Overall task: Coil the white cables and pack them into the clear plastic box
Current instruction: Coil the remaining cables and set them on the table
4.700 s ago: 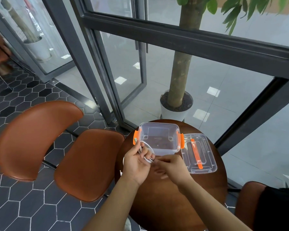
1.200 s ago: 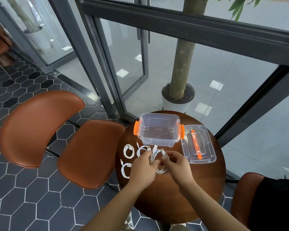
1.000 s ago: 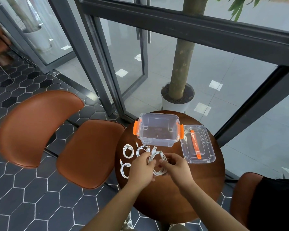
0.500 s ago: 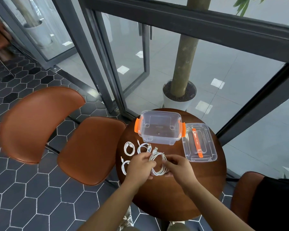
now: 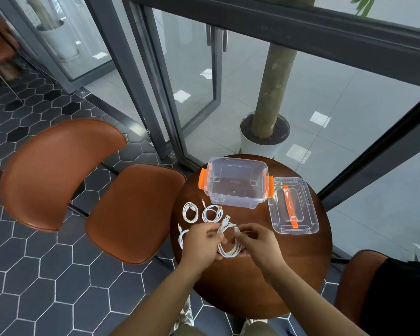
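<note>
Where the left grip [image 5: 201,241] and right grip [image 5: 260,243] each pinch it above the desk [image 5: 252,287], the cable [image 5: 228,251] should handle light, limp and springy; hold the loops where they cross. Three coils [image 5: 190,212] lie at 10 o'clock; the box [image 5: 230,201] stands empty at 12.

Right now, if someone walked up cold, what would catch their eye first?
First, the left hand and right hand pinching a looped white cable above the round wooden table. Just beyond them stands the empty clear plastic box with orange latches, its lid lying flat to its right. Three coiled cables lie on the table beside the left hand.
</note>
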A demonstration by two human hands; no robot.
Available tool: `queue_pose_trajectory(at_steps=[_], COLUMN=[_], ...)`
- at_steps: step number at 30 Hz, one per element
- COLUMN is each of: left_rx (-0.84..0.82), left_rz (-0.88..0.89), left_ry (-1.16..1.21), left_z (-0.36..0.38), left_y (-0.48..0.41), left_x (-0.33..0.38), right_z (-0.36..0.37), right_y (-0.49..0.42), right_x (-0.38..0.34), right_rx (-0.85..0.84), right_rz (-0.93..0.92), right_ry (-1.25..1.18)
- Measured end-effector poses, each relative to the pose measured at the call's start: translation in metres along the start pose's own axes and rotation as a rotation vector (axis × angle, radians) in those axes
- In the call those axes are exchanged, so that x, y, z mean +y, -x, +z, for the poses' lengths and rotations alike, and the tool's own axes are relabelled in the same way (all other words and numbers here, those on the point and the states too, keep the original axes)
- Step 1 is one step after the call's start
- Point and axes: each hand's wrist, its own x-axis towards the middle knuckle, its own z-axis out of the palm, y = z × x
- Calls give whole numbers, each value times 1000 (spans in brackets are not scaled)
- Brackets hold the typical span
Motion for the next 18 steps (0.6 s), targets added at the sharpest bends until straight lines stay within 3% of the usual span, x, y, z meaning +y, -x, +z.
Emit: queue_pose_trajectory(at_steps=[7,13,18], left_rx=[32,67,26], left_rz=[24,14,-22], left_ry=[-22,-54,44], left_z=[3,-3,-1], left_y=[0,-2,1], left_x=[3,-6,-10], right_z=[11,13,10], right_y=[-5,-1,-2], right_x=[7,6,7], right_rx=[155,7,-8], right_rz=[-39,15,36], right_ry=[43,-89,-80])
